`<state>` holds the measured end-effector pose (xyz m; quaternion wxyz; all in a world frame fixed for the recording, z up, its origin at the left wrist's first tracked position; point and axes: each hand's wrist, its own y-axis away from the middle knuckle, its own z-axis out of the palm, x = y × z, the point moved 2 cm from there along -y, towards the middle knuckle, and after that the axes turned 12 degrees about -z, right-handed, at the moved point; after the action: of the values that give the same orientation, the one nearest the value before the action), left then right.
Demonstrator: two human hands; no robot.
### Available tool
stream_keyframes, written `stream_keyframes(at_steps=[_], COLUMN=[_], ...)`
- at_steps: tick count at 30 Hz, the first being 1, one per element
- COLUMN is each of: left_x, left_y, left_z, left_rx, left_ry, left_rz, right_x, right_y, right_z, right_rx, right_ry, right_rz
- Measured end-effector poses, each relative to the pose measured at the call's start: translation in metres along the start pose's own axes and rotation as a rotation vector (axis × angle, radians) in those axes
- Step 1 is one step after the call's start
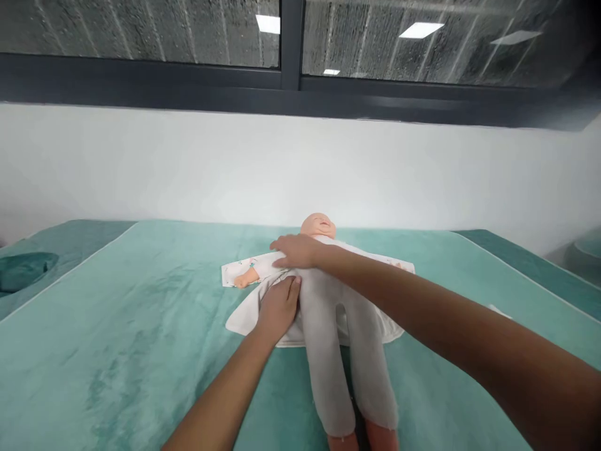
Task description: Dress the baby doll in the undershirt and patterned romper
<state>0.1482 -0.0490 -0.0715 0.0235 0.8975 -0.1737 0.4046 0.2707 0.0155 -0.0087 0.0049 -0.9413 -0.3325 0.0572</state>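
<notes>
A baby doll [319, 224] lies on its back, its head toward the wall. It wears white leggings [323, 351]. A white patterned baby top [241, 316] is spread under and around its body, with both sleeves out to the sides. The doll's hand [246, 278] rests on the left sleeve. My left hand [278, 308] is closed on the top's cloth beside the doll's waist. Across the doll's chest reaches my right hand [297, 252], its fingers and thumb bent around the cloth near the left sleeve; the exact grip is partly hidden.
The doll lies on a green plush cover [141, 326] over a bed or table. Behind it rises a white wall [225, 169] below a dark window frame [291, 94]. A darker green item [25, 270] sits at the far left. Something small and white [498, 311] lies beyond my right forearm.
</notes>
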Motion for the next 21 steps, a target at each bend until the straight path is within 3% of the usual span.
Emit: stream_keyframes(at_steps=[2, 4, 7, 9, 12, 16, 19, 21], left_x=[-0.003, -0.007, -0.012, -0.015, -0.023, -0.035, -0.039, -0.042], left_y=[-0.001, -0.002, -0.005, -0.012, -0.034, -0.063, -0.070, -0.067], left_z=[-0.001, -0.001, -0.002, -0.004, -0.009, -0.024, -0.040, -0.047], left_rx=[-0.008, -0.005, 0.084, 0.185, 0.247, 0.164, 0.140, 0.074], left_ry=[-0.051, -0.087, -0.214, -0.330, -0.356, 0.006, 0.188, 0.456], left_rz=[0.017, 0.065, 0.234, 0.277, 0.089, -0.222, -0.260, -0.293], right_x=[-0.009, -0.011, -0.004, 0.003, 0.008, 0.003, -0.001, -0.002], right_y=[-0.016, -0.021, -0.010, 0.002, 0.016, 0.021, 0.022, 0.025], right_z=[0.009, 0.011, 0.003, -0.004, -0.008, -0.004, -0.004, -0.007], right_rx=[-0.156, -0.177, 0.000, 0.167, 0.326, 0.325, 0.303, 0.305], right_ry=[-0.017, -0.038, -0.131, -0.215, -0.308, -0.325, -0.315, -0.299], right_rz=[-0.043, -0.024, 0.060, 0.111, 0.135, 0.132, 0.142, 0.165])
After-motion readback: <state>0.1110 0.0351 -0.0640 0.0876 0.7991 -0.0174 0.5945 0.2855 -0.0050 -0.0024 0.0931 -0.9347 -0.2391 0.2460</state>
